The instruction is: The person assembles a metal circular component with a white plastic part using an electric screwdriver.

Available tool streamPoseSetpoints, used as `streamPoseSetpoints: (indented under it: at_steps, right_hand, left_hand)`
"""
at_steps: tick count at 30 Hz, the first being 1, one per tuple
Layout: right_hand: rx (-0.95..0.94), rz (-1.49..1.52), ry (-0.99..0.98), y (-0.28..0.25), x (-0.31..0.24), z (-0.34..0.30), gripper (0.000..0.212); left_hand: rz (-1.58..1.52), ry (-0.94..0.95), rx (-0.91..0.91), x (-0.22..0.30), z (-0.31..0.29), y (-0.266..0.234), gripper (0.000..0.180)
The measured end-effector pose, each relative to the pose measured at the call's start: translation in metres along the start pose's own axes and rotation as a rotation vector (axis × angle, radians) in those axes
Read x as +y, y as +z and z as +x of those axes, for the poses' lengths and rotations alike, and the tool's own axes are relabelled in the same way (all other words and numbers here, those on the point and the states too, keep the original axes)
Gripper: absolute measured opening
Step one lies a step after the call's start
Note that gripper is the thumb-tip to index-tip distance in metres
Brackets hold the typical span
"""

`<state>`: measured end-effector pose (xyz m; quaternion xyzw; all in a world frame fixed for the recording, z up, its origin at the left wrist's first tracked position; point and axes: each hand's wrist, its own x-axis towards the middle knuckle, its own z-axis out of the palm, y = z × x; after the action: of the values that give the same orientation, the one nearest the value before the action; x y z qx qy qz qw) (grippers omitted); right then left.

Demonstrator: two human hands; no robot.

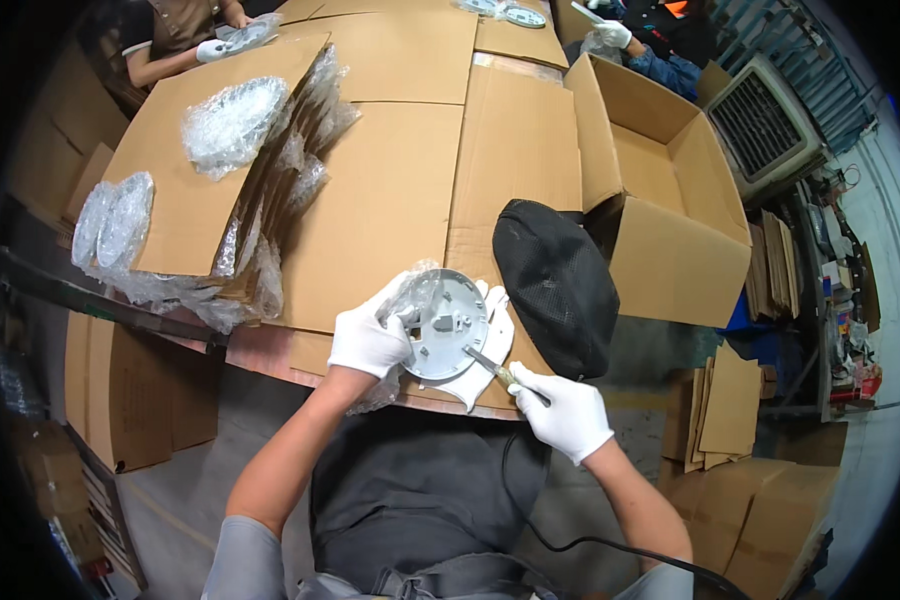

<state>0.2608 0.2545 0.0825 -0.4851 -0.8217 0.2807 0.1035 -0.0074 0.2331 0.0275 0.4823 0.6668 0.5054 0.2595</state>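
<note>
My left hand (372, 330), in a white glove, grips the left rim of a round pale grey plastic disc (438, 335) along with some crumpled bubble wrap (415, 290). The disc's inner side, with small raised parts and a square opening, faces up. In my right hand (562, 408), also gloved, is a slim hand tool (498, 371) with a flat metal end and a light handle. Its tip meets the disc near the lower right rim; whether it presses there I cannot tell. A spare white glove (497, 345) lies partly under the disc.
A black mesh bag (558, 285) lies right of the disc. Cardboard sheets layered with bubble wrap (200, 200) form a stack at left. An open carton (680, 255) stands at right. Two people work across the cardboard-covered table (375, 190). A black cable (610, 543) crosses beside my lap.
</note>
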Motion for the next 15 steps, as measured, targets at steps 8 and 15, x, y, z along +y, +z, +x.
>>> streamPoseSetpoints:
  at_steps: [8,15]
  right_hand:
    - [0.073,-0.072,-0.072,-0.019,-0.006,-0.01,0.028]
    - [-0.126,-0.217,-0.122,-0.03,-0.02,0.004,0.029]
  left_hand:
    - [0.161,-0.021,-0.133,0.028,0.007,-0.014,0.049]
    - [0.276,0.052,-0.231,0.047,0.006,-0.013,0.049]
